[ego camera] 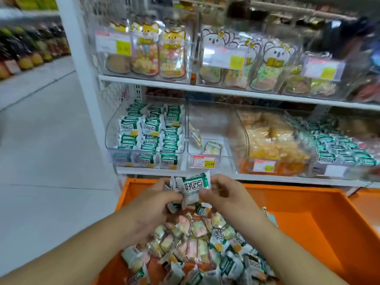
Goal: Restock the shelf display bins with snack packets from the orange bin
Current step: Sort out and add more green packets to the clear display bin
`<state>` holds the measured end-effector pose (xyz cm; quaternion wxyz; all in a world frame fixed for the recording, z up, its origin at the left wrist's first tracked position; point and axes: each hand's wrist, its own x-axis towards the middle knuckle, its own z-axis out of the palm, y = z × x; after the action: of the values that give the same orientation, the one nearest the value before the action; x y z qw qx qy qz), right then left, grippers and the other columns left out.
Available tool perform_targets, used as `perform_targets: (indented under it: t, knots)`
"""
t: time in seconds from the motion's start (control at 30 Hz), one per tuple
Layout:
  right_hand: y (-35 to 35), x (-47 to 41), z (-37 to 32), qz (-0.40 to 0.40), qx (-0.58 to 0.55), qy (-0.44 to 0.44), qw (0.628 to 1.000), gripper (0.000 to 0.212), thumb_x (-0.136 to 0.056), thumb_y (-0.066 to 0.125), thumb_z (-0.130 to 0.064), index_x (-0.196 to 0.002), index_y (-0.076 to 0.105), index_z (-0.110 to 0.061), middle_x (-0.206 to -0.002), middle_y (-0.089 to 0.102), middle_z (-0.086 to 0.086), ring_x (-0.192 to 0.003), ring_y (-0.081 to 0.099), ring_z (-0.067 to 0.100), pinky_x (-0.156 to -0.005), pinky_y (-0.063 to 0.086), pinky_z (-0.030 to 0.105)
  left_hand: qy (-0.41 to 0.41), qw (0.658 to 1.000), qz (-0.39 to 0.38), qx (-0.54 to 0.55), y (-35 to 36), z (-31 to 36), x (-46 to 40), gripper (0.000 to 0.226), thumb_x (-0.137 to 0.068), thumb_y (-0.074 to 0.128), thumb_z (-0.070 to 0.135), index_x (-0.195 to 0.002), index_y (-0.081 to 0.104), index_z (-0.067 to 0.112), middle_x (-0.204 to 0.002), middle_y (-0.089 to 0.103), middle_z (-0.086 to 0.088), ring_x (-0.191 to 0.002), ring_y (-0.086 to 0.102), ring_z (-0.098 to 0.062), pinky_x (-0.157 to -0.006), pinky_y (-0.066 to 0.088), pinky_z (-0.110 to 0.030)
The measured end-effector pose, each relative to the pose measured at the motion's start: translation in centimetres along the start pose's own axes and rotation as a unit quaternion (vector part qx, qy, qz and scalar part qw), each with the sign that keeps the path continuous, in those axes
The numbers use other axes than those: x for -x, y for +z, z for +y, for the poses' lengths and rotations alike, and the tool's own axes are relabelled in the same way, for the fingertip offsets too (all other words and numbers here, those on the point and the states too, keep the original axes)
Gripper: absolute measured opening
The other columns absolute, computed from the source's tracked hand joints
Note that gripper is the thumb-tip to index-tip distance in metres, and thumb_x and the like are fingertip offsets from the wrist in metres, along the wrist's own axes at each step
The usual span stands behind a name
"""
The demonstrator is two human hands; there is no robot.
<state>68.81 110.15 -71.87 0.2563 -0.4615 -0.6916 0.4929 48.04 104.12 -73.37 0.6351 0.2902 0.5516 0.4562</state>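
Observation:
Both my hands are raised over the orange bin (pixel 308 206), holding a small stack of green-and-white snack packets (pixel 192 186). My left hand (pixel 156 204) grips the stack from the left and below. My right hand (pixel 224 194) pinches its right edge. Below my forearms the orange bin holds a heap of mixed packets (pixel 205 243), green-and-white ones and clear pastel ones. On the lower shelf, the left clear display bin (pixel 111 128) is nearly full of the same green-and-white packets. The middle clear bin (pixel 207 120) holds only two or three pastel packets.
A clear bin of yellow-orange snacks (pixel 273 140) and another bin of green packets (pixel 341 147) stand to the right. The upper shelf (pixel 144 80) carries clear bags with animal-shaped tops. The white shelf upright (pixel 82 68) is at left, with aisle floor (pixel 41 151) beyond.

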Motion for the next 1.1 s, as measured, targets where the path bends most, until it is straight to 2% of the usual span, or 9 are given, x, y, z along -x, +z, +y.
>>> perform_targets:
  t: [0.17, 0.27, 0.43, 0.57, 0.63, 0.73, 0.8, 0.9, 1.1]
  knots:
    - [1.9, 1.0, -1.3, -0.018, 0.009, -0.031, 0.999, 0.037, -0.098, 0.063, -0.057, -0.111, 0.070, -0.024, -0.103, 0.060, 0.022, -0.087, 0.057, 0.037, -0.072, 0.044, 0.041, 0.000, 1.000, -0.016, -0.002, -0.5, 1.3, 2.3, 0.051, -0.084, 0.087, 0.031, -0.125, 0.059, 0.024, -0.121, 0.070, -0.017, -0.107, 0.070, -0.038, -0.077, 0.054, -0.041]
    - [2.4, 0.7, -1.8, -0.008, 0.009, -0.046, 0.999, 0.026, -0.102, 0.063, -0.050, -0.111, 0.073, -0.028, -0.095, 0.061, 0.021, -0.075, 0.054, 0.025, -0.071, 0.040, 0.037, 0.007, 0.997, 0.008, -0.072, -0.4, 1.1, 1.9, 0.056, -0.078, 0.085, 0.061, -0.121, 0.057, 0.039, -0.132, 0.065, -0.007, -0.117, 0.066, -0.026, -0.085, 0.056, -0.040]
    - [2.2, -0.6, -2.6, -0.027, 0.050, -0.076, 0.995, 0.016, -0.104, 0.061, -0.043, -0.114, 0.074, -0.041, -0.093, 0.063, 0.017, -0.080, 0.053, 0.032, -0.068, 0.040, 0.035, 0.020, 0.997, -0.003, -0.071, -0.2, 2.3, 1.8, 0.057, -0.071, 0.083, 0.059, -0.121, 0.073, 0.033, -0.117, 0.076, -0.002, -0.102, 0.071, -0.032, -0.068, 0.053, -0.031]
    - [2.2, -1.5, -2.6, -0.027, 0.059, -0.064, 0.996, 0.017, -0.103, 0.063, -0.039, -0.118, 0.072, -0.040, -0.099, 0.073, -0.002, -0.088, 0.065, 0.019, -0.079, 0.054, 0.042, 0.025, 0.998, 0.015, -0.061, -0.6, 2.6, 1.2, 0.032, -0.083, 0.083, 0.044, -0.111, 0.080, 0.031, -0.114, 0.078, -0.002, -0.109, 0.070, -0.039, -0.068, 0.057, -0.032]
    - [1.9, -1.8, -2.6, -0.047, 0.018, -0.049, 0.998, 0.028, -0.099, 0.069, -0.032, -0.126, 0.068, -0.040, -0.113, 0.073, -0.010, -0.096, 0.070, 0.013, -0.087, 0.059, 0.045, 0.014, 0.998, 0.019, -0.057, -0.8, 2.9, 1.0, 0.021, -0.086, 0.083, 0.039, -0.105, 0.081, 0.031, -0.114, 0.077, -0.008, -0.102, 0.072, -0.038, -0.069, 0.057, -0.036]
    - [1.3, -1.9, -2.8, -0.084, 0.030, -0.066, 0.994, 0.085, -0.088, 0.083, -0.021, -0.151, 0.038, -0.056, -0.143, 0.052, -0.024, -0.111, 0.065, 0.011, -0.088, 0.060, 0.044, 0.009, 0.998, 0.031, -0.057, -0.9, 3.4, 0.9, 0.013, -0.086, 0.083, 0.032, -0.074, 0.080, 0.028, -0.086, 0.072, -0.009, -0.084, 0.066, -0.033, -0.075, 0.055, -0.044]
    - [1.0, -1.6, -3.2, -0.103, 0.122, -0.122, 0.980, 0.106, -0.085, 0.088, -0.022, -0.155, 0.020, -0.064, -0.154, 0.032, -0.031, -0.132, 0.053, 0.004, -0.099, 0.056, 0.035, 0.005, 0.999, 0.021, -0.045, -0.9, 3.5, 0.9, 0.017, -0.084, 0.086, 0.031, -0.093, 0.079, 0.019, -0.098, 0.074, -0.012, -0.085, 0.069, -0.036, -0.078, 0.059, -0.048]
    - [0.9, -1.7, -3.4, -0.101, 0.190, -0.189, 0.958, 0.095, -0.085, 0.088, -0.022, -0.155, 0.033, -0.054, -0.153, 0.031, -0.034, -0.146, 0.032, -0.007, -0.112, 0.045, 0.030, -0.004, 0.999, 0.001, -0.047, -1.2, 3.4, 0.7, 0.043, -0.084, 0.086, 0.032, -0.119, 0.071, 0.012, -0.120, 0.073, -0.016, -0.098, 0.074, -0.043, -0.082, 0.064, -0.055]
    - [0.7, -2.1, -2.7, -0.072, 0.238, -0.181, 0.952, 0.080, -0.088, 0.085, -0.025, -0.149, 0.043, -0.052, -0.149, 0.046, -0.034, -0.142, 0.041, -0.007, -0.115, 0.044, 0.033, -0.014, 0.997, -0.037, -0.060, -1.8, 3.7, 1.0, 0.070, -0.073, 0.087, 0.044, -0.133, 0.064, 0.015, -0.122, 0.074, -0.016, -0.107, 0.075, -0.036, -0.087, 0.063, -0.051]
